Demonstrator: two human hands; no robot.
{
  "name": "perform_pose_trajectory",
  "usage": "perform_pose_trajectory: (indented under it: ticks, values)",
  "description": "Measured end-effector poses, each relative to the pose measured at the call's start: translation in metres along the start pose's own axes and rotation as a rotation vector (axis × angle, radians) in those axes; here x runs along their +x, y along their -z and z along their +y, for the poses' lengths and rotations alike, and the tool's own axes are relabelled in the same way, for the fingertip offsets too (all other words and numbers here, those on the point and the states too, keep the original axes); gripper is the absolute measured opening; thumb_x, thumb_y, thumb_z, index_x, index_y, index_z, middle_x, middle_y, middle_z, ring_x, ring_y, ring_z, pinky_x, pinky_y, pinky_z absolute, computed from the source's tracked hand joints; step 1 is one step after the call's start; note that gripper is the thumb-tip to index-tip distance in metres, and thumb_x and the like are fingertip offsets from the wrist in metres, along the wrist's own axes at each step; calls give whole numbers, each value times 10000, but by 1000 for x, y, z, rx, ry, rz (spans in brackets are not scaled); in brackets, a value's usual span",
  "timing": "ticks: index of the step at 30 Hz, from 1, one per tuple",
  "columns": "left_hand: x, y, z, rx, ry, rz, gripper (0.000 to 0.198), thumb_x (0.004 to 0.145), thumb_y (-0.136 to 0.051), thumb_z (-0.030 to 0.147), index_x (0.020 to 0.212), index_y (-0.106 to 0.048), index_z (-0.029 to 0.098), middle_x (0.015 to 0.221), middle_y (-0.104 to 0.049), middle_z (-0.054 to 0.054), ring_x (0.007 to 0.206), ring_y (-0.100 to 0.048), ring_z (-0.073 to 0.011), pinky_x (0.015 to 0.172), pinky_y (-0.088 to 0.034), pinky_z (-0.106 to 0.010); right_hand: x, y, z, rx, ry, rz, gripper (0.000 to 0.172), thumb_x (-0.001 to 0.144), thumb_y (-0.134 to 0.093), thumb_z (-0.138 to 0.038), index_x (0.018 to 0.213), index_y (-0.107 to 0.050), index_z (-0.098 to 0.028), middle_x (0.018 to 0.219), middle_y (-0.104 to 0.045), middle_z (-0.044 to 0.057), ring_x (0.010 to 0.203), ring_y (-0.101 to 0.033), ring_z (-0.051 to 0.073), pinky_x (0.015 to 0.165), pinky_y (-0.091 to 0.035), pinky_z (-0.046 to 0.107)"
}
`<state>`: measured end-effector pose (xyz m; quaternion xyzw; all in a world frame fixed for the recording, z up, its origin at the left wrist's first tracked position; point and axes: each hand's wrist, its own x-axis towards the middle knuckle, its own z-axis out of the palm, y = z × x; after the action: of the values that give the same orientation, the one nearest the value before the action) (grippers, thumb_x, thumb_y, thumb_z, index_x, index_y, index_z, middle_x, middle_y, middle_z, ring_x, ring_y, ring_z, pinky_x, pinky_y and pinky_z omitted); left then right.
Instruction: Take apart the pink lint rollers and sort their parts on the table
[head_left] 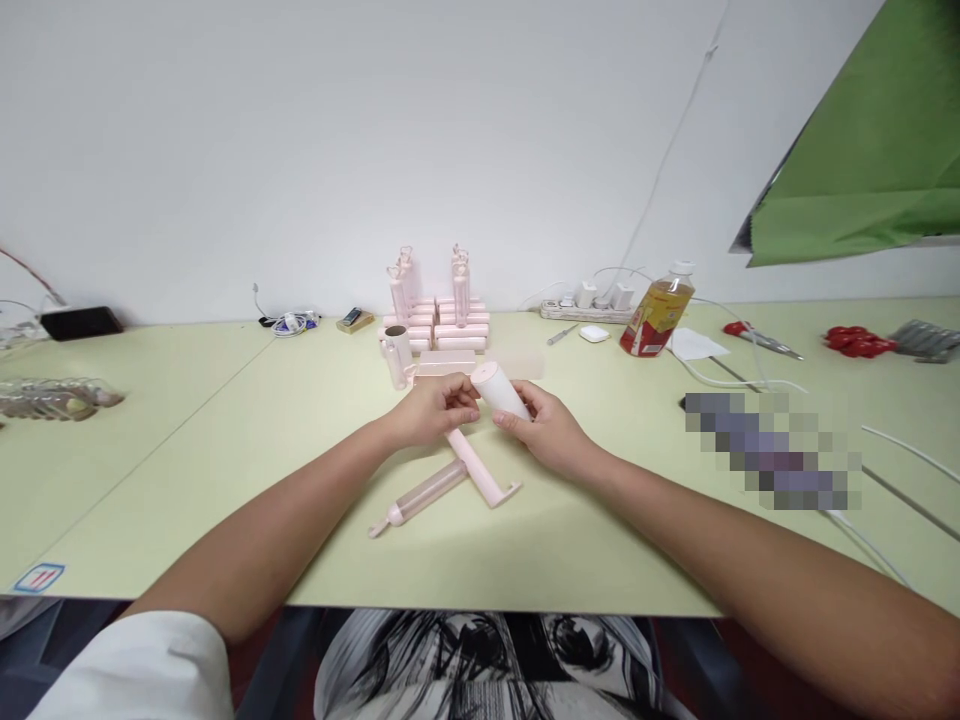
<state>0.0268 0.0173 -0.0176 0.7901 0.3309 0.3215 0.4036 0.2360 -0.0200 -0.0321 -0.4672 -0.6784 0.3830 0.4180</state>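
Both hands meet in front of the stack [439, 330]: the right hand [551, 432] grips the roll [501, 392], and the left hand [433, 408] pinches its end above the handle [480, 468]. Keeping the roll square to the handle looks wise. Right of the stack, a capped bottle [656, 312] holds amber liquid.
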Motion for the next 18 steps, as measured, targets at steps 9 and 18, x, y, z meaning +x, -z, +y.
perform_pose_trajectory:
  ticks: [9, 18]
  values:
    - [-6, 10, 4, 220, -136, 131, 400, 819, -632, 311, 1194, -553, 194, 1155, -636, -91, 957, -643, -182, 788, -542, -293, 4, 11, 1, -331, 54, -6, 401, 768, -670, -310, 1157, -633, -221, 1093, -663, 50, 964, -601, 228, 825, -444, 344]
    - [-12, 14, 12, 231, -131, 89, 320, 807, -654, 377, 1063, -685, 186, 965, -706, -64, 820, -668, -167, 727, -554, -272, 5, 16, 3, -479, 136, -79, 391, 777, -683, -307, 1160, -662, -231, 1061, -659, 72, 933, -598, 233, 816, -439, 349]
